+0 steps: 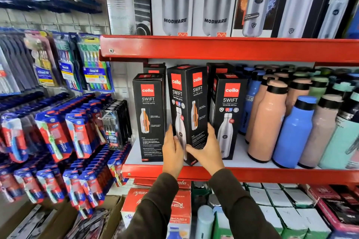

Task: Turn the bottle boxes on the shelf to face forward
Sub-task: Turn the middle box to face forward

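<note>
Three black Cello Swift bottle boxes stand at the front of the white shelf. The middle box is turned corner-on, showing two faces, and leans slightly. My left hand grips its lower left side and my right hand wraps its lower right side. The left box shows its side panel with small text. The right box shows its bottle picture face. More black boxes stand behind them, mostly hidden.
Loose bottles in peach, blue and mint fill the shelf's right part. Silver-bottle boxes line the shelf above its red edge. Toothbrush packs hang at the left. Cartons sit below.
</note>
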`<state>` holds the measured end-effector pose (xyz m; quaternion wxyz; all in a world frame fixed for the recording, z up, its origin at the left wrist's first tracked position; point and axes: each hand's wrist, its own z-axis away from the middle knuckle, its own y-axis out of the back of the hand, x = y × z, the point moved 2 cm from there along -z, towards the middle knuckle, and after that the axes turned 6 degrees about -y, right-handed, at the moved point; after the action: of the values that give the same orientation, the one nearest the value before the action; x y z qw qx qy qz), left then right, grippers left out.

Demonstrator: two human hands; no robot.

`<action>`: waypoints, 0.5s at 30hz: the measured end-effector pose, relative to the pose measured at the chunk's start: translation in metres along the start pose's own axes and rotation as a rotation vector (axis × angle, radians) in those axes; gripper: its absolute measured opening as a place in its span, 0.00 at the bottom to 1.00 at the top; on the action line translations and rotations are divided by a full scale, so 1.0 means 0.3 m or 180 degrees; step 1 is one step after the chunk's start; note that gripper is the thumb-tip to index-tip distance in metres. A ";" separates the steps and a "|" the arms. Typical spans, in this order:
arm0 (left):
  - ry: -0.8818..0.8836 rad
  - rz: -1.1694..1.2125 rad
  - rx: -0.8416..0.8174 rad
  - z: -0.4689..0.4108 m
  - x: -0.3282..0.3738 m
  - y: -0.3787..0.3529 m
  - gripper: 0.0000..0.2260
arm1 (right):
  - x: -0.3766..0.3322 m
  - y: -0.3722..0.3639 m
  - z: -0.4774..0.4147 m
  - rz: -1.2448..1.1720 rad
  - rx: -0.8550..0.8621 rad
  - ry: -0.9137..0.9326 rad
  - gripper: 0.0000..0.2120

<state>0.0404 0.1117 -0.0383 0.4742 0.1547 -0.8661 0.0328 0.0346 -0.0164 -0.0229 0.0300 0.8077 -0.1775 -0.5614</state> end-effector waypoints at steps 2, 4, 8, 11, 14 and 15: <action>0.0066 0.0068 -0.0010 -0.005 -0.014 0.004 0.21 | 0.002 0.001 -0.006 -0.0015 -0.0097 -0.0021 0.46; 0.0183 0.0105 0.0034 -0.005 -0.024 0.009 0.21 | 0.008 0.004 -0.008 0.0068 -0.0200 -0.0036 0.46; 0.0290 0.0247 0.0214 0.011 -0.040 0.020 0.19 | 0.022 0.006 -0.010 0.0355 -0.0424 0.0009 0.42; 0.0198 0.0299 0.0162 0.022 -0.040 0.021 0.17 | 0.029 0.017 -0.018 0.0439 -0.0618 0.0060 0.36; 0.0140 0.0321 0.0154 0.028 -0.041 0.006 0.17 | 0.034 0.022 -0.027 0.0552 -0.0683 0.0095 0.34; 0.0086 0.0298 0.0174 0.030 -0.041 0.002 0.17 | 0.034 0.020 -0.029 0.0598 -0.0669 0.0111 0.34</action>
<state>0.0392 0.1133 -0.0534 0.4794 0.1264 -0.8647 0.0807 0.0442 -0.0265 -0.0273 0.1700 0.7896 -0.1920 -0.5575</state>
